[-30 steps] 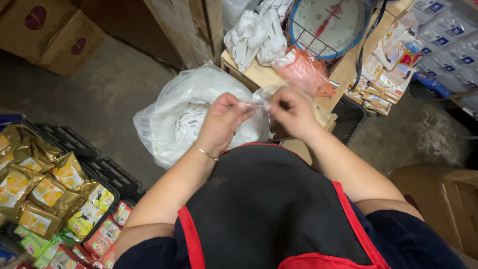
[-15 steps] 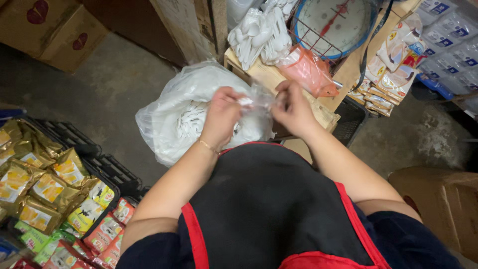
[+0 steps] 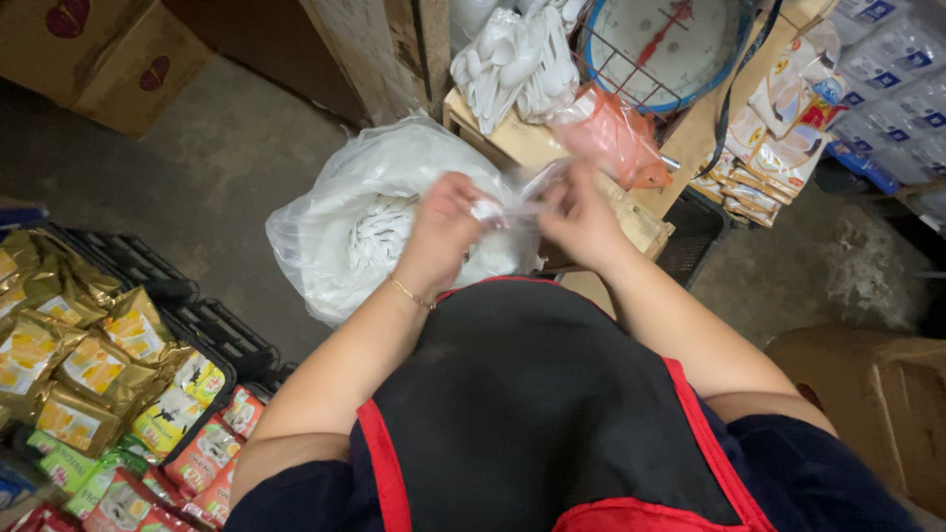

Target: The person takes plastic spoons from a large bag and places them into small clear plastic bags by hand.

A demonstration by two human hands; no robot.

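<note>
I see my left hand [image 3: 443, 222] and right hand [image 3: 576, 212] with fingers pinched shut on a small clear bag [image 3: 517, 197] at centre. A big white bag of spoons [image 3: 365, 227] sits at 9 o'clock, a dial scale [image 3: 670, 44] at 1 on the wooden surface [image 3: 512, 143]. Snack packets [image 3: 89, 365] fill crates at 8 on the concrete floor [image 3: 207, 148].

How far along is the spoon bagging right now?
Done: packed bundles of white spoons lie on the bench beside the scale. In hand: left hand and right hand pinch a small clear bag. Left: the big bag of loose spoons looks well filled.
</note>
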